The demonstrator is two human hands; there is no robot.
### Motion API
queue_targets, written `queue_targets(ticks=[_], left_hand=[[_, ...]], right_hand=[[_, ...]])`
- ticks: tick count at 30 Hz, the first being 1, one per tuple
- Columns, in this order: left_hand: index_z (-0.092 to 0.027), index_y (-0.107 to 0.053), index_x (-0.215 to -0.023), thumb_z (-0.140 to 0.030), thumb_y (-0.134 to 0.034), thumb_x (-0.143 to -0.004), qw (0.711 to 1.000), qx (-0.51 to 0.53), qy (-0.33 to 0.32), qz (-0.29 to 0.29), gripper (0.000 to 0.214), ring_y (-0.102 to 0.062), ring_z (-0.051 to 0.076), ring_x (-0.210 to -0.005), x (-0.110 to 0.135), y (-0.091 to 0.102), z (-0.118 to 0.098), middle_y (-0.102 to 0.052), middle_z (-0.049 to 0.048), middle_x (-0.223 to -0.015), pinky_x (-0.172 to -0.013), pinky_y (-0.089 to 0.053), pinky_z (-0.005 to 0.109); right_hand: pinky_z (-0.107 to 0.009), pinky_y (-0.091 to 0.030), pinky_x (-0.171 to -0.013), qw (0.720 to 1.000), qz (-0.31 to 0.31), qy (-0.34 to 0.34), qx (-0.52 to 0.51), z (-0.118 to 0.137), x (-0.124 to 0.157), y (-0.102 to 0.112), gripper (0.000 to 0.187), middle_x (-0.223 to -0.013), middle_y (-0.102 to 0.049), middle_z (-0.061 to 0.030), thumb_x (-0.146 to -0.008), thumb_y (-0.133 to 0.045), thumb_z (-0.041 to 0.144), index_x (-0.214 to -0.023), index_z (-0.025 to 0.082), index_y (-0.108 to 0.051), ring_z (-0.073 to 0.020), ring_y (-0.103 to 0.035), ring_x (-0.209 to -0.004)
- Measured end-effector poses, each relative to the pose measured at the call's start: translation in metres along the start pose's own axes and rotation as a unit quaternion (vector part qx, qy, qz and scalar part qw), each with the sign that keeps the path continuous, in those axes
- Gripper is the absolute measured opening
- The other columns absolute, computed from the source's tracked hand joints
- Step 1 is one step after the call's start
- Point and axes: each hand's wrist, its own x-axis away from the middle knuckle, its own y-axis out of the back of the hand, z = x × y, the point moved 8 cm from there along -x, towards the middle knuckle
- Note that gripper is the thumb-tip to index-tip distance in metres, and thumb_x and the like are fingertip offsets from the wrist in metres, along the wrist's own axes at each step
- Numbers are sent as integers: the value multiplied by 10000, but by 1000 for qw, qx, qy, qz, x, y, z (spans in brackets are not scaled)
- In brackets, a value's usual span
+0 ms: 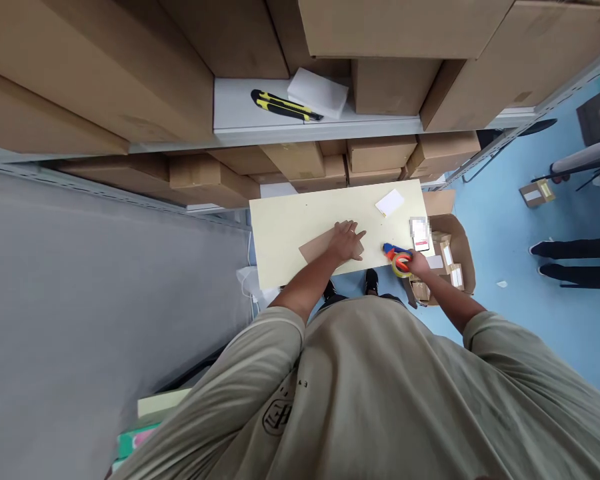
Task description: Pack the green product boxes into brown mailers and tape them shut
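Observation:
My left hand (pixel 347 241) lies flat with its fingers spread on a flat brown piece of cardboard (pixel 316 249), pressing it to the pale tabletop (pixel 280 227). Part of the cardboard is hidden under the palm. At the table's front right, my right hand (pixel 419 264) is closed around a tape dispenser (pixel 397 256), blue and orange with a roll of tape in it. Just beyond that hand lies a phone (pixel 421 235) with a lit screen. A small white card or pad (pixel 389 203) rests near the table's far edge.
Shelves with brown boxes (pixel 310 160) stand behind the table. A yellow and black utility knife (pixel 285 105) lies on the upper shelf beside white paper (pixel 319 92). Right of the table is a large carton (pixel 463 250) holding small boxes. Another person's legs (pixel 580 259) show at right.

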Motion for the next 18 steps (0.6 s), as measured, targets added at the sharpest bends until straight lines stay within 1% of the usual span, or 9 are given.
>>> queue_targets(ticks=[2, 4, 8, 10, 12, 13, 15, 16, 18], left_hand=[[-285, -410, -1813, -744, -940, -737, 1000, 14, 10, -18, 1285, -95, 534, -1746, 9, 4, 4, -254, 196, -1897, -1389, -32, 704], [-271, -293, -1855, -842, -893, -737, 998, 26, 38, -35, 1391, -18, 526, -1766, 24, 7, 12, -150, 187, -1927, -1401, 6, 691], [-206, -187, -1873, -913, -844, -724, 989, 43, 135, -43, 1500, 60, 565, -1760, 71, -1, 42, -46, 221, -1933, -1395, 41, 714], [-200, -153, -1875, -892, -856, -719, 984, 42, 174, -26, 1520, 56, 573, -1757, 93, -9, 56, -40, 250, -1925, -1382, 37, 741], [-207, -135, -1876, -852, -879, -715, 980, 36, 194, -7, 1522, 11, 573, -1757, 108, -15, 65, -69, 275, -1915, -1370, 30, 760], [-216, -136, -1875, -825, -892, -714, 980, 33, 197, 0, 1514, -31, 570, -1754, 112, -16, 67, -100, 283, -1907, -1368, 19, 761], [-238, -150, -1874, -764, -913, -716, 980, 23, 198, 3, 1483, -141, 555, -1736, 115, -15, 67, -183, 291, -1884, -1367, -22, 752], [-248, -160, -1872, -736, -922, -715, 980, 17, 198, 1, 1470, -196, 547, -1719, 115, -13, 66, -223, 293, -1868, -1365, -52, 743], [-256, -181, -1869, -704, -933, -702, 980, 7, 200, -3, 1459, -279, 536, -1677, 114, -8, 62, -286, 294, -1834, -1353, -117, 721]], right_hand=[[-344, -605, -941, 994, -38, -68, -76, -8, -8, -4, 403, -1262, -827, -152, -1006, -656, 224, -1396, 149, -723, -285, -781, -1105], [-365, -615, -954, 984, -59, -120, -118, -7, -16, -13, 428, -1301, -808, -171, -1031, -600, 223, -1443, 135, -674, -293, -779, -1130], [-446, -610, -1013, 981, -51, -148, -114, 4, -25, -30, 475, -1422, -722, -246, -1074, -581, 330, -1504, 130, -601, -349, -764, -1199], [-508, -582, -1086, 980, -62, -154, -108, 5, -22, -33, 576, -1534, -622, -288, -1062, -620, 418, -1557, 129, -555, -399, -723, -1297], [-555, -535, -1174, 978, -116, -128, -114, 12, -15, -33, 679, -1646, -503, -314, -1056, -613, 457, -1631, 123, -478, -438, -619, -1456], [-565, -504, -1222, 976, -147, -97, -128, 20, -10, -34, 706, -1686, -461, -315, -1060, -590, 457, -1661, 119, -441, -438, -549, -1535], [-548, -432, -1311, 966, -179, -18, -188, 44, -1, -46, 724, -1739, -430, -292, -1072, -535, 447, -1700, 114, -395, -396, -421, -1651], [-533, -407, -1337, 958, -162, 8, -235, 57, 1, -59, 735, -1747, -443, -274, -1075, -521, 466, -1708, 116, -391, -368, -398, -1673], [-518, -390, -1361, 931, -98, -12, -351, 81, 1, -93, 783, -1773, -453, -224, -1072, -519, 560, -1726, 151, -391, -337, -376, -1703]])
